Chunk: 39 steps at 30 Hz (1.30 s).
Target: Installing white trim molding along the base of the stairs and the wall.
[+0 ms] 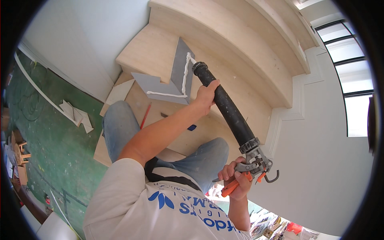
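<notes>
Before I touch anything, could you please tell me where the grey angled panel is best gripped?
Probably the bare inner edges of the grey angled panel, approached from the picture's upper left: the white bead runs along its right and lower sides, and the caulking gun's nozzle points in from the right.

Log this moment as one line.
left hand: holding caulking gun by barrel; right hand: at orange handle; nozzle: at white bead on grey panel

The caulking gun (234, 118) is built with a scuffed, matt black tube (225, 100) and dull grey metal fittings (252, 155). The grey panels (180, 64) are finished smooth and matt; the stairs (240, 48) are surfaced in smooth, pale wood.
</notes>
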Available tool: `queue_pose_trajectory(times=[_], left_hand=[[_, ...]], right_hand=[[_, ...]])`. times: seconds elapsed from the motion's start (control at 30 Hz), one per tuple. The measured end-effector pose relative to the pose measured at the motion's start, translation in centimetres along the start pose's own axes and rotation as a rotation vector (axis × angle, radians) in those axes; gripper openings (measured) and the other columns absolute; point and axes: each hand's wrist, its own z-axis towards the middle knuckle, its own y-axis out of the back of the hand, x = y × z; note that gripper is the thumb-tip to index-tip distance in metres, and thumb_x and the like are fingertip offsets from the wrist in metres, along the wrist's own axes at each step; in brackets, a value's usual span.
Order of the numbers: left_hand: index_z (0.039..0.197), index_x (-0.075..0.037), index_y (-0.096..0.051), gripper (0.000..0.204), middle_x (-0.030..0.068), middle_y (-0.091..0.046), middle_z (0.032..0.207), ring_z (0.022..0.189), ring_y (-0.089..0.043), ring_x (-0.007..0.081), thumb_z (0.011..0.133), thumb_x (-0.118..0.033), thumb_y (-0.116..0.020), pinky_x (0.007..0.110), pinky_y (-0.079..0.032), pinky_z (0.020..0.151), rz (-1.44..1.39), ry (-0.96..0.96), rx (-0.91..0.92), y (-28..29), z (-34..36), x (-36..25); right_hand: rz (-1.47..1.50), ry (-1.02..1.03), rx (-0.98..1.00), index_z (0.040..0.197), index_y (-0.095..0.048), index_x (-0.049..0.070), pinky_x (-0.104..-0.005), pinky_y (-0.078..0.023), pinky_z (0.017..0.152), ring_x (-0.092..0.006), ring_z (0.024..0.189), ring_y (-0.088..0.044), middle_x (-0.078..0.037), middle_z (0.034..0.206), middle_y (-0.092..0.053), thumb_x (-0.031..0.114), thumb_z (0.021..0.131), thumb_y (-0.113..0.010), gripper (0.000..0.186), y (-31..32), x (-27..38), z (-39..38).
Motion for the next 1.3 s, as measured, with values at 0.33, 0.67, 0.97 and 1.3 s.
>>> queue_pose_trajectory(times=[0.33, 0.67, 0.97, 1.3], left_hand=[[0.110, -0.004, -0.060, 0.037, 0.0048, -0.064, 0.095, 0.082, -0.065, 0.0153, 0.095, -0.036, -0.070, 0.033, -0.056, 0.075, 0.010, 0.004, -0.018, 0.0, 0.0, 0.2], [0.108, -0.003, -0.060, 0.039, 0.0047, -0.063, 0.093, 0.079, -0.065, 0.0153, 0.093, -0.038, -0.072, 0.033, -0.056, 0.073, 0.038, -0.018, -0.023, 0.5, -0.2, 0.2], [0.107, -0.003, -0.060, 0.043, 0.0058, -0.065, 0.094, 0.081, -0.065, 0.0164, 0.095, -0.043, -0.071, 0.033, -0.055, 0.076, 0.106, 0.034, 0.005, 1.0, -3.3, 1.4], [0.110, -0.006, -0.062, 0.043, 0.0059, -0.068, 0.101, 0.090, -0.067, 0.0166, 0.099, -0.047, -0.068, 0.036, -0.055, 0.086, 0.122, 0.183, 0.151, 2.3, -9.6, 3.7]], right_hand=[[0.009, 0.002, -0.012, 0.130, -0.051, 0.008, -0.0434, -0.050, 0.067, -0.0225, 0.072, -0.054, -0.008, 0.081, -0.052, 0.012, 0.088, -0.061, 0.043, 0.1, 0.0, -0.3], [-0.026, 0.021, -0.038, 0.139, -0.049, 0.007, -0.0526, -0.055, 0.086, -0.0299, 0.091, -0.064, -0.012, 0.092, -0.060, 0.012, 0.088, -0.062, 0.053, 0.0, -0.2, -0.5], [0.057, 0.032, -0.035, 0.143, -0.049, 0.011, -0.0584, -0.050, 0.100, -0.0306, 0.100, -0.063, -0.012, 0.097, -0.059, 0.012, 0.085, -0.062, 0.059, 0.6, -0.4, -3.6], [0.075, -0.083, -0.086, 0.137, -0.053, 0.011, -0.0506, -0.051, 0.086, -0.0249, 0.082, -0.056, -0.008, 0.086, -0.053, 0.010, 0.086, -0.064, 0.053, 2.5, 2.4, -10.2]])
